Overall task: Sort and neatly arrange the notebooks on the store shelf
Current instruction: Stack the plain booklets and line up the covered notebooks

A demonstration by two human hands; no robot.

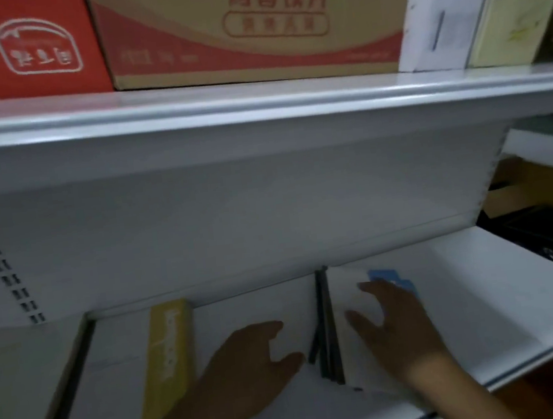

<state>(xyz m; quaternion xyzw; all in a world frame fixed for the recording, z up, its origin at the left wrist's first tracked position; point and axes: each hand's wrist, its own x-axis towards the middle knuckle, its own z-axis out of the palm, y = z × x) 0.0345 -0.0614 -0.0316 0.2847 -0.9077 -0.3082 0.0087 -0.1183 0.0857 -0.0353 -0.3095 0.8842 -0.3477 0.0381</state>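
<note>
Notebooks [326,327] stand spine-out mid-shelf, near the front edge of the white shelf [484,289], a yellow-spined book [168,349] lying to their left. I judge I'm squaring the stack; next, press both sides together. My left hand [251,367], grip spread, rests flat beside them; my right hand [398,326], fingers splayed, covers the white-and-blue cover [391,280].

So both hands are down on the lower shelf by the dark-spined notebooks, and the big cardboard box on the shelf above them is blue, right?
Not quite. In the head view the big cardboard box on the upper shelf is tan with red bands and red lettering, not blue. The rest holds: the left hand and right hand are on the lower shelf, either side of the dark-spined notebooks.
</note>
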